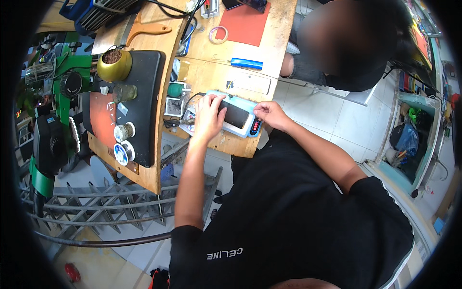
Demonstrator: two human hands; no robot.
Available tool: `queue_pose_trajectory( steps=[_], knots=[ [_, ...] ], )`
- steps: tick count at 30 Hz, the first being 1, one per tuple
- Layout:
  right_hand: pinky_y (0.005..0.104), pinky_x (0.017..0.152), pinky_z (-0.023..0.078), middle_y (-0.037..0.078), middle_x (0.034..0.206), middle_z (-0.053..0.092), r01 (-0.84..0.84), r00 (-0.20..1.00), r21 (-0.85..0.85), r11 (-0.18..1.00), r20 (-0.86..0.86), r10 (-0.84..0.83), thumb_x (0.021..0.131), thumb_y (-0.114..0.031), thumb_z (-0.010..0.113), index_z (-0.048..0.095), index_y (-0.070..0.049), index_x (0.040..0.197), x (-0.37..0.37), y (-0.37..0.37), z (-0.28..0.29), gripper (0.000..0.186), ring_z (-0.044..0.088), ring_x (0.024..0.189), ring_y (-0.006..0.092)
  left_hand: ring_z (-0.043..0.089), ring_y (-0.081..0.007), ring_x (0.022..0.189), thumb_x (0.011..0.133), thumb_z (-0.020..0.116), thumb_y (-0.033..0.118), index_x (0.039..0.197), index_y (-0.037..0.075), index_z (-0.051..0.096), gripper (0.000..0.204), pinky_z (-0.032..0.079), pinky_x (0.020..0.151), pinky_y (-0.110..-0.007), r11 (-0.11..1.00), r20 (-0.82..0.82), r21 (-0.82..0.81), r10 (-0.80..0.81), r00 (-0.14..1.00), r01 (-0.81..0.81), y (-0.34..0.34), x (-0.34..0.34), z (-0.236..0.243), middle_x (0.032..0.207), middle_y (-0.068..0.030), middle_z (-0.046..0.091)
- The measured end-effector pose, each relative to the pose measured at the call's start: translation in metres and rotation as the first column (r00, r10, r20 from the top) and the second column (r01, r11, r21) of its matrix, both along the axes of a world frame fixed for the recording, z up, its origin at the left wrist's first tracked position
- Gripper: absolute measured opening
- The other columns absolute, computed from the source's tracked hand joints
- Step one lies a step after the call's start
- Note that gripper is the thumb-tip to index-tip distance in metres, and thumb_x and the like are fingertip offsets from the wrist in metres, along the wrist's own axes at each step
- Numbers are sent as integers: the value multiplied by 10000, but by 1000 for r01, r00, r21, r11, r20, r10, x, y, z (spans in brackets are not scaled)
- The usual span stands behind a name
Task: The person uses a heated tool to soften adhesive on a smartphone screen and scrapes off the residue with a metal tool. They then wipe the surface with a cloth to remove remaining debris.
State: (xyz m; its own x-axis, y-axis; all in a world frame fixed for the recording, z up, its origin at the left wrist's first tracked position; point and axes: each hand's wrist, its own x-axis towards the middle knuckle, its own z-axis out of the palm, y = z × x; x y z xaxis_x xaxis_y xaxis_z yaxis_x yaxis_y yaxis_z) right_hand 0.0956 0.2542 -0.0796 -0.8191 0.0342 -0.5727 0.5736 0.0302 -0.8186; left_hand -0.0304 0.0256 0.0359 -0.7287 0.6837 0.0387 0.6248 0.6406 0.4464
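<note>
A light-blue box-shaped device with a red lit display lies near the table's front edge. On its top rests a dark flat panel, like a phone screen, in a pale surround. My left hand lies over the device's left side, fingers stretched along the panel's edge and thumb apart. At the device's right edge, by the panel's corner, my right hand is closed with its fingertips together. Whatever those fingertips hold, if anything, is too small to make out.
A blue bar-shaped object, a tape roll and an orange-red mat lie farther back. On the left table stand a gold pot, a glass jar and a wire spool. Another person sits at the right.
</note>
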Motion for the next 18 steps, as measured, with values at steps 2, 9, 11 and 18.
queue_pose_trajectory(
  steps=[2,9,11,18],
  knots=[
    [299,839,558,5,922,792,-14,1000,-11,1000,10,14,953,-290,751,795,-137,1055,-2,0,2,189,730,868,106,572,-378,1120,941,692,82,1226,77,655,287,444,991,-497,978,27,115,175,984,-176,-11,25,-12,1145,-159,622],
    [434,848,561,127,1013,676,84,894,519,851,-416,166,864,-168,771,717,-37,1152,-18,-7,58,321,690,927,308,632,-376,1011,981,637,64,1102,37,698,139,492,929,-465,824,364,138,474,802,-549,-60,169,-61,1030,-171,663],
    [443,854,557,136,1062,659,103,797,585,805,-533,285,859,-175,783,701,-39,1203,-23,-20,75,379,665,1002,327,648,-328,958,988,627,60,1141,35,684,165,510,901,-432,814,396,11,530,750,-581,-88,201,-78,983,-140,671],
    [450,984,447,187,1246,600,-144,742,895,421,-184,645,796,-299,848,612,1,1346,-24,-75,96,670,558,1156,329,602,-103,808,1031,555,60,1333,39,592,305,484,650,-247,-298,826,-142,489,-279,-944,-217,195,-133,959,-32,645]
  ],
)
